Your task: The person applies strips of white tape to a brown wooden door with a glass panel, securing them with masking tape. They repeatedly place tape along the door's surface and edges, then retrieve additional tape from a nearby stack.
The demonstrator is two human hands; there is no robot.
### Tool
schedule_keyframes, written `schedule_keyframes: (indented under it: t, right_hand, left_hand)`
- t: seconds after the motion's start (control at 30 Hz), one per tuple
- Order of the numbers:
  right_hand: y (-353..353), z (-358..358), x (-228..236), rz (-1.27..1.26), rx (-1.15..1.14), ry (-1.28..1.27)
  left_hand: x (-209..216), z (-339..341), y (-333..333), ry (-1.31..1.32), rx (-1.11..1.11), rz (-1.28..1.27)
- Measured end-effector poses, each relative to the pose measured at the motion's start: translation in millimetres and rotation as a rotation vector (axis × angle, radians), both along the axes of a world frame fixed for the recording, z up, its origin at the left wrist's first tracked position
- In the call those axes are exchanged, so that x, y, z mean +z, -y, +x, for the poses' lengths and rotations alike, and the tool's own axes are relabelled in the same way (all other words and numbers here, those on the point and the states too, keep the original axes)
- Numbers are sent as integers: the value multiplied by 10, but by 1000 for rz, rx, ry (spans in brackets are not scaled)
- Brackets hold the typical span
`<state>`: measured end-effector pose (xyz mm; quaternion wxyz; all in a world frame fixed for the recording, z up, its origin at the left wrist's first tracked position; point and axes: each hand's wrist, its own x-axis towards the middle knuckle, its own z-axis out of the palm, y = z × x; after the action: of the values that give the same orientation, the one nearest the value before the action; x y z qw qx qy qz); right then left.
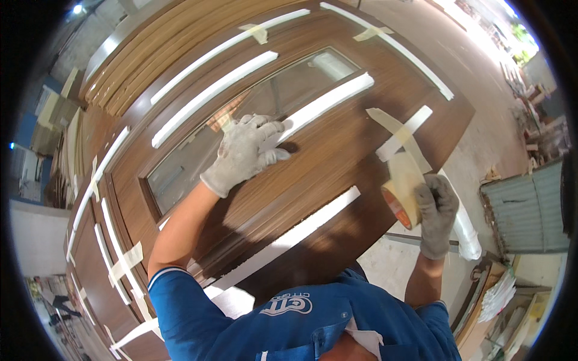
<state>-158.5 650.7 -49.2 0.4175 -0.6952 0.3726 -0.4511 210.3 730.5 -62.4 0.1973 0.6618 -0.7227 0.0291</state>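
Note:
A brown wood-grain door (319, 156) with a glass pane (265, 96) lies flat before me, with white foam strips laid along it. My left hand (241, 150), in a light work glove, is at the near end of a foam strip (331, 102) beside the pane, its fingers apart. At the right, my gloved right hand (438, 210) grips a roll of masking tape (401, 201). From the roll a length of tape (402, 135) runs up across a short foam strip (409, 129) near the door's right edge.
Another foam strip (295, 234) lies along the door's near side. Strips of tape (126, 263) hold foam at the left. Stacked brown panels (162, 54) stand beyond the door. A corrugated grey sheet (524, 207) and a wrapped white bundle (465, 234) are at the right.

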Motion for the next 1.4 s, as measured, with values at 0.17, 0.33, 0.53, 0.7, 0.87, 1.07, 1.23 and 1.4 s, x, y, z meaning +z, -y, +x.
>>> schedule_keyframes:
  t: [0.17,0.33,0.53,0.7,0.87,1.07,1.23,1.4]
  right_hand:
    - [-85,361,169,80,151,96]
    - [-181,584,300,66,328,-143]
    - [-330,982,250,207,663,316]
    - [-375,1081,207,69,580,213]
    - [-476,1097,242,-89,698,43]
    - [-386,1626,551,-195,665,-113]
    - [-222,2164,599,-117,702,-72]
    - [-68,2421,499,38,736,-35]
  left_hand:
    - [309,-486,12,-1250,-464,257]
    - [662,-683,70,-992,-293,448]
    - [1022,-286,78,-932,-211,144]
    - [1189,329,2,-694,95,7]
    - [1175,1332,-25,-679,336,-157]
    - [760,2107,400,-254,818,-103]
    - [495,2376,740,-150,955,-141]
    - [339,2540,781,-29,972,-3]
